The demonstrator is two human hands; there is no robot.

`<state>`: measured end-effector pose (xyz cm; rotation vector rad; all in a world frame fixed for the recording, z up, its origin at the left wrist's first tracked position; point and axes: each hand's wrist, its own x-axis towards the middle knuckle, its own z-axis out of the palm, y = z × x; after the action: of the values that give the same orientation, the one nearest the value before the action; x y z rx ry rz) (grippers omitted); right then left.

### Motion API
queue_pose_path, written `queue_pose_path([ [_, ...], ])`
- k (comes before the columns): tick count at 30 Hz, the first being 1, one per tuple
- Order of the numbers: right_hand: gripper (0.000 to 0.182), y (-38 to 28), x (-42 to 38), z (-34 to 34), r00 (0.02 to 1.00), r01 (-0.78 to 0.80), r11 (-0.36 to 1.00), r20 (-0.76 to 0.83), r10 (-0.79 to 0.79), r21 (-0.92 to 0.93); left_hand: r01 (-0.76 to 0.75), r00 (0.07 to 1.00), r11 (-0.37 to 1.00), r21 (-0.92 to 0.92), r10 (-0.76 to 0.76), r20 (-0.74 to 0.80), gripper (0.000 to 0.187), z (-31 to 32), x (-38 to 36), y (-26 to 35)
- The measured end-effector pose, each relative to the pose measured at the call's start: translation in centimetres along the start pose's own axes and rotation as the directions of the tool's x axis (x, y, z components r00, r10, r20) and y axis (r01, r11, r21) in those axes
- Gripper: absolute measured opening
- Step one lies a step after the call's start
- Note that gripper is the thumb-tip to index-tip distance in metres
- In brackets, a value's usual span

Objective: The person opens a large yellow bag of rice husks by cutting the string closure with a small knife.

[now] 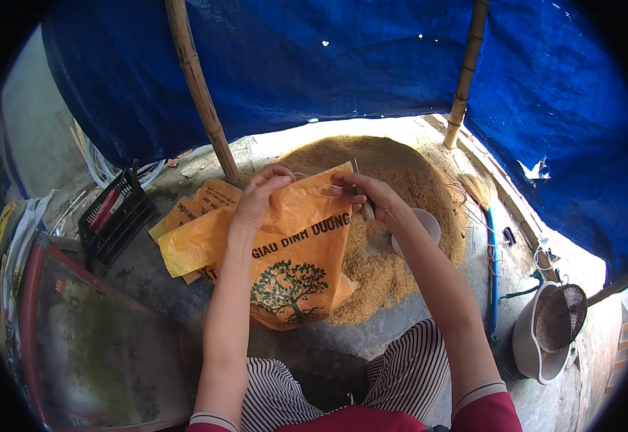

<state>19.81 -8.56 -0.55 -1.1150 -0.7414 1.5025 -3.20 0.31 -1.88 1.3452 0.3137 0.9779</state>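
Observation:
An orange sack (288, 266) with dark lettering and a green tree print stands in front of me, its top edge between my hands. My left hand (265, 193) is closed on the sack's upper left part, by a thin pale string. At the upper right corner, my right hand (371, 196) is closed, with a thin upright needle-like piece and string at its fingers; exactly what it pinches is hard to make out. Behind the sack spreads a heap of golden grain or husks (429, 187), and a pale bowl (427, 227) sits in it, partly behind my right forearm.
More orange sacks (202, 205) lie left of the held one. A black crate (116, 216) and a red-framed panel (98, 338) are at left. On the right are a blue-handled broom (493, 266) and a white basin (526, 338) with a sieve (560, 317). Blue tarpaulin (328, 65) hangs behind.

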Motion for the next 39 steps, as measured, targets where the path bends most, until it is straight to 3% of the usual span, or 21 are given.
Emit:
queue_pose_path([
  [1, 0.030, 0.2, 0.1, 0.1, 1.000, -0.002, 1.000, 0.003, 0.002, 0.002, 0.001, 1.000, 1.000, 0.003, -0.001, -0.002, 0.010, -0.1, -0.1, 0.0],
  [3, 0.032, 0.6, 0.1, 0.3, 0.984, 0.130, 0.983, -0.104, -0.144, -0.126, -0.019, 1.000, 0.992, -0.121, 0.018, -0.009, 0.008, 0.0, -0.3, 0.1],
  [7, 0.029, 1.5, 0.5, 0.0, 0.947, 0.214, 0.935, -0.176, -0.269, -0.282, -0.107, 0.994, 0.988, -0.108, 0.106, -0.011, 0.008, 0.0, -1.0, 2.5],
  [9, 0.026, 2.2, 0.5, 0.4, 0.719, 0.313, 0.770, -0.391, -0.575, -0.556, -0.127, 0.990, 0.984, -0.127, 0.134, 0.051, 0.009, -0.1, -1.5, 4.1],
  [12, 0.027, 3.0, 1.3, 0.6, 0.687, 0.369, 0.740, -0.370, -0.625, -0.562, -0.076, 0.993, 0.991, -0.114, 0.086, 0.081, 0.009, -0.3, -2.3, 5.7],
  [13, 0.027, 3.3, 1.8, 0.3, 0.692, 0.372, 0.742, -0.366, -0.622, -0.558, -0.077, 0.994, 0.991, -0.108, 0.085, 0.075, 0.009, -0.7, -2.4, 5.7],
  [15, 0.029, 3.2, 2.7, -0.6, 0.858, 0.330, 0.898, -0.303, -0.414, -0.292, -0.023, 0.999, 0.979, -0.203, 0.016, -0.038, 0.008, -1.1, -2.2, 5.0],
  [22, 0.025, 4.0, 3.7, 0.3, 0.816, 0.390, 0.889, -0.356, -0.455, -0.241, 0.040, 0.998, 0.999, 0.005, -0.040, -0.042, 0.005, -3.8, -4.7, 6.3],
  [28, 0.023, 4.7, 4.4, 1.1, 0.767, 0.395, 0.889, -0.448, -0.459, -0.232, 0.108, 0.988, 0.965, -0.237, -0.130, -0.080, 0.003, -3.3, -6.5, 6.8],
  [31, 0.021, 4.6, 3.9, 0.4, 0.779, 0.391, 0.909, -0.473, -0.412, -0.147, 0.139, 0.990, 0.987, -0.074, -0.136, 0.041, 0.006, -2.2, -8.7, 8.0],
  [33, 0.020, 4.7, 3.8, 0.0, 0.803, 0.400, 0.909, -0.435, -0.407, -0.113, 0.208, 0.962, 0.960, 0.187, -0.236, 0.138, 0.015, -3.5, -11.0, 8.9],
  [34, 0.020, 4.7, 3.9, -0.2, 0.803, 0.401, 0.910, -0.438, -0.405, -0.107, 0.212, 0.961, 0.958, 0.192, -0.240, 0.140, 0.015, -3.9, -12.1, 9.6],
  [36, 0.020, 4.7, 3.9, -0.7, 0.829, 0.400, 0.912, -0.388, -0.402, -0.089, 0.523, 0.760, 0.732, 0.437, -0.632, 0.149, 0.023, -4.1, -13.7, 11.2],
  [37, 0.020, 4.6, 3.8, -0.9, 0.830, 0.400, 0.913, -0.389, -0.399, -0.083, 0.525, 0.758, 0.728, 0.441, -0.636, 0.146, 0.023, -4.2, -13.6, 11.8],
  [39, 0.021, 4.5, 3.9, -1.0, 0.856, 0.409, 0.912, -0.331, -0.397, -0.037, 0.549, 0.720, 0.519, 0.655, -0.692, -0.055, 0.028, -4.4, -12.8, 13.0],
])
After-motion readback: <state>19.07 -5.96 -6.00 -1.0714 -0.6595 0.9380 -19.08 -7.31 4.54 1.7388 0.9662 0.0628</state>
